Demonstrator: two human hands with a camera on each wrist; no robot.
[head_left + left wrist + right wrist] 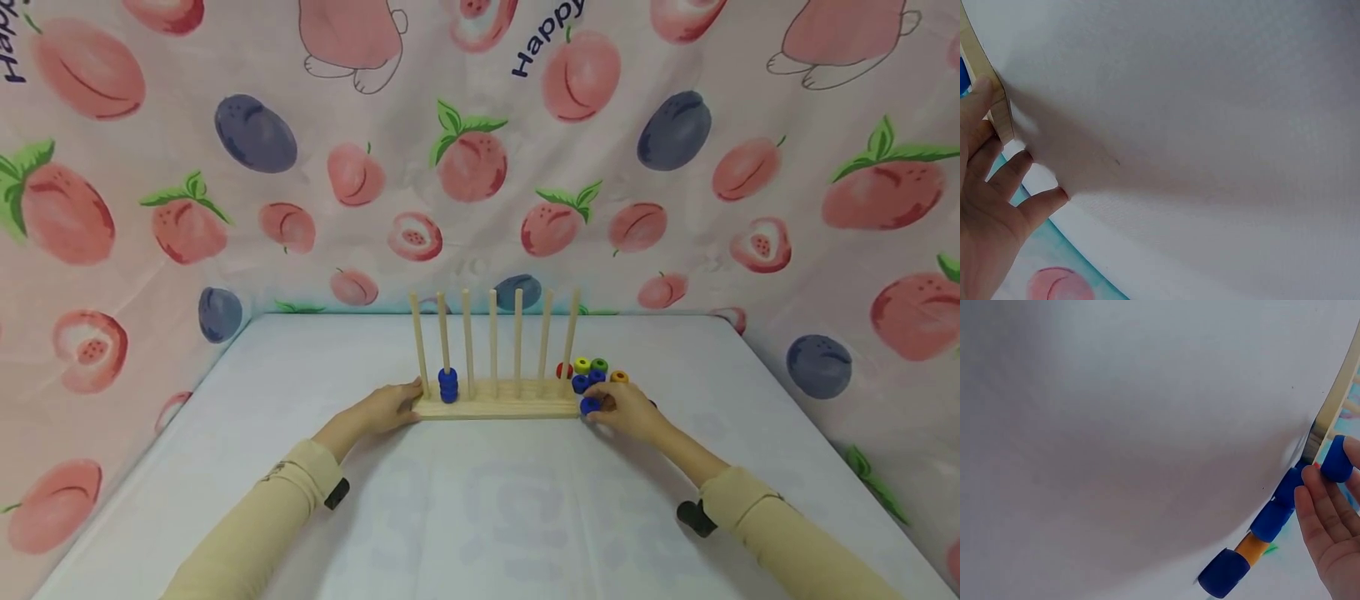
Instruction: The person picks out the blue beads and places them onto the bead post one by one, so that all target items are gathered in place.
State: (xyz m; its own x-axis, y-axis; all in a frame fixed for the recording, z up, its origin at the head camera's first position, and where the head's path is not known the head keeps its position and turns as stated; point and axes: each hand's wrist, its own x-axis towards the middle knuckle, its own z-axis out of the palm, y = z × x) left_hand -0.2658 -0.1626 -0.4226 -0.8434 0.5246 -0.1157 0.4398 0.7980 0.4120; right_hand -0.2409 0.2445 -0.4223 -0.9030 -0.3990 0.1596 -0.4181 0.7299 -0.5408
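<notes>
A wooden peg rack (495, 409) with several upright pegs stands on the white table. Blue beads (448, 386) are stacked on its second peg from the left. My left hand (386, 407) holds the rack's left end, its thumb (979, 100) on the base's edge. At the other end, my right hand (634, 413) pinches a blue bead (1337, 460) between thumb and index finger. Just behind that hand lie loose beads: blue beads (581, 383), a red bead (564, 371), a yellow bead (582, 365), a green bead (598, 365) and an orange bead (618, 377).
The white tabletop (495, 500) spreads in front of the rack. Behind it hangs a fruit-printed cloth (480, 233). In the right wrist view, a dark blue bead (1224, 573) lies at the near end of a row, beside an orange one.
</notes>
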